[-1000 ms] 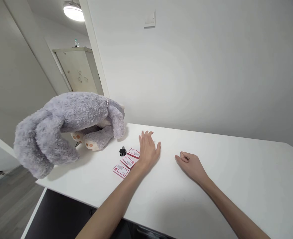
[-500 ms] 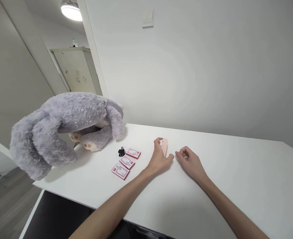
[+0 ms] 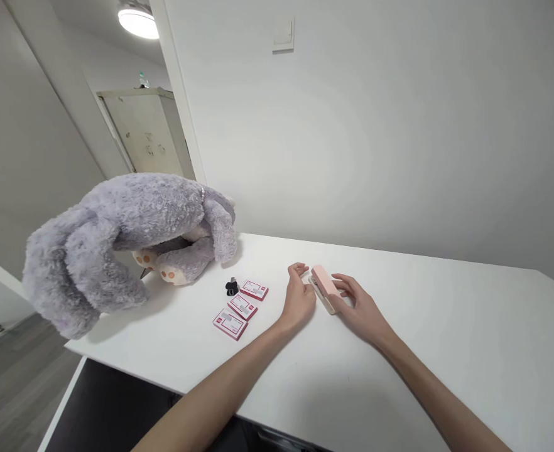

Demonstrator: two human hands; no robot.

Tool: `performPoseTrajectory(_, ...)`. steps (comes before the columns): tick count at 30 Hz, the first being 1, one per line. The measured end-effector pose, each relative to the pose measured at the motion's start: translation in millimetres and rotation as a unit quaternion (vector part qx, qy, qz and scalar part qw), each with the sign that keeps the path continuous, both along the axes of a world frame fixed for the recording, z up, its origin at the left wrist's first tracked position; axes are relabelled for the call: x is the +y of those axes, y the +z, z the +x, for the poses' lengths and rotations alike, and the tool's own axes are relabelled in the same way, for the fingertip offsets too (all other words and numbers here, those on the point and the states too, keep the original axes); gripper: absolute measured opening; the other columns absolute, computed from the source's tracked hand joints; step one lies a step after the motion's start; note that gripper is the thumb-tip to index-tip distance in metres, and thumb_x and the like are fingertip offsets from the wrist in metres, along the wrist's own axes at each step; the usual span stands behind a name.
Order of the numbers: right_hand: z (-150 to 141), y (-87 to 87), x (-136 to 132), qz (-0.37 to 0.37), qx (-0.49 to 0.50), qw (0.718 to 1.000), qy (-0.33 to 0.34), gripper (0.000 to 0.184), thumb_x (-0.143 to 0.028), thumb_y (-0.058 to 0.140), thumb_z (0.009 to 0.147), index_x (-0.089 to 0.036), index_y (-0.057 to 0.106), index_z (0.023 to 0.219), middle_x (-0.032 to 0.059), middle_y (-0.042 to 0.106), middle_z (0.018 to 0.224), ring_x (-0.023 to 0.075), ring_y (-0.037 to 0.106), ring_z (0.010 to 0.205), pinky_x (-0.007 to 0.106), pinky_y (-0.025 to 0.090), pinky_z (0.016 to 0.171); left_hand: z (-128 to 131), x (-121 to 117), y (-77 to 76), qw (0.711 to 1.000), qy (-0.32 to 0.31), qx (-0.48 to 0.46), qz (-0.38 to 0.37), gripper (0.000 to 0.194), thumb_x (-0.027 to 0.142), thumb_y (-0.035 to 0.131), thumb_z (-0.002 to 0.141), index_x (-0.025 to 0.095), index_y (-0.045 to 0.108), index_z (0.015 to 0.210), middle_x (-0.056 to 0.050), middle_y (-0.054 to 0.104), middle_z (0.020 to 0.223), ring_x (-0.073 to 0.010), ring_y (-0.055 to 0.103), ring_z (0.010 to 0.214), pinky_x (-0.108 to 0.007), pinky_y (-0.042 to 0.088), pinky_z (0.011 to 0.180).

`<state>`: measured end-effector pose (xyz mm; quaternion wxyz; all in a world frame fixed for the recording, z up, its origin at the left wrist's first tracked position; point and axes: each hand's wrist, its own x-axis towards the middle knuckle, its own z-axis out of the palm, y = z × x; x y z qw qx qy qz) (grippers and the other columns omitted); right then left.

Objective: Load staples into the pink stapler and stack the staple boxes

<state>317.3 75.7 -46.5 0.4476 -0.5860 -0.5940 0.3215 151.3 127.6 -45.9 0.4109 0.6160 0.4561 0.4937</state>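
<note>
A pale pink stapler [image 3: 325, 280] with a light base stands on the white tabletop between my hands. My right hand [image 3: 356, 307] is closed round its right side and near end, thumb in front and fingers behind. Close to the stapler's left side is my left hand [image 3: 299, 298], its fingers loosely bent and apart from the thumb, nothing seen between them. Whether its fingertips touch the stapler's base I cannot tell. Farther left lie three red-and-white boxes [image 3: 242, 307] in a slanting row. Behind them is a small black staple remover [image 3: 232, 287] with a metal end.
A large grey-purple plush toy [image 3: 145, 210] slumps over the left part of the white table [image 3: 428, 351]. A white wall [image 3: 375, 138] with a light switch rises behind the table. Below the front edge is a dark open space [image 3: 117, 405].
My left hand went right past the boxes and took hold of the pink stapler, then let it go. My right hand opened from a loose fist and now grips the stapler.
</note>
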Motion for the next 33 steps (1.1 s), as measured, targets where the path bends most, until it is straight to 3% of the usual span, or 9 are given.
performPoseTrajectory(4,2.3,-0.7,1.4,0.014,0.001,1.0,0.01,0.053,-0.031,0.059,0.085,-0.029,0.055,0.138,0.0063,0.07,0.133,0.0245,0.068,0.109,0.038,0.055,0.088,-2.4,-4.0,2.5,0.999,-0.038,0.028,-0.015,0.054,0.005,0.049,0.086,0.024,0.034,0.134,-0.01,0.07,0.121,-0.0205,0.067,0.105,-0.037,0.049,0.093)
performPoseTrajectory(9,1.9,1.3,1.5,0.025,-0.024,0.999,-0.035,0.045,-0.032,0.059,0.083,-0.026,0.064,0.128,0.0068,0.071,0.128,0.0268,0.068,0.107,0.039,0.055,0.087,-1.8,-8.4,5.3,0.997,-0.058,0.05,-0.011,0.049,0.013,0.054,0.087,0.023,0.035,0.132,-0.004,0.073,0.1,-0.0175,0.062,0.078,-0.03,0.044,0.073)
performPoseTrajectory(18,2.3,4.4,0.8,0.018,-0.042,0.995,-0.09,0.04,-0.058,0.07,0.085,-0.026,0.072,0.109,0.0076,0.074,0.117,0.0296,0.068,0.105,0.041,0.054,0.085,0.2,-13.2,6.3,0.992,-0.114,0.053,-0.017,0.052,0.03,0.067,0.088,0.025,0.037,0.131,-0.001,0.074,0.098,-0.0188,0.068,0.088,-0.03,0.048,0.077)
performPoseTrajectory(26,4.0,1.2,2.4,0.086,-0.122,0.985,-0.082,0.039,-0.057,0.059,0.094,-0.026,0.07,0.117,0.0088,0.072,0.122,0.0328,0.058,0.12,0.048,0.047,0.098,1.7,-9.7,4.6,0.995,-0.09,0.052,-0.007,0.046,0.029,0.068,0.087,0.024,0.042,0.125,-0.001,0.076,0.094,-0.0219,0.071,0.094,-0.034,0.05,0.086)
performPoseTrajectory(33,3.6,1.6,1.0,0.086,-0.116,0.988,-0.059,0.041,-0.059,0.069,0.088,-0.03,0.07,0.117,0.0069,0.072,0.123,0.0315,0.06,0.118,0.046,0.049,0.095,-0.5,-12.6,8.0,0.993,-0.091,0.079,-0.001,0.044,0.027,0.069,0.083,0.025,0.047,0.122,0.0,0.076,0.093,-0.02,0.065,0.088,-0.032,0.047,0.08)
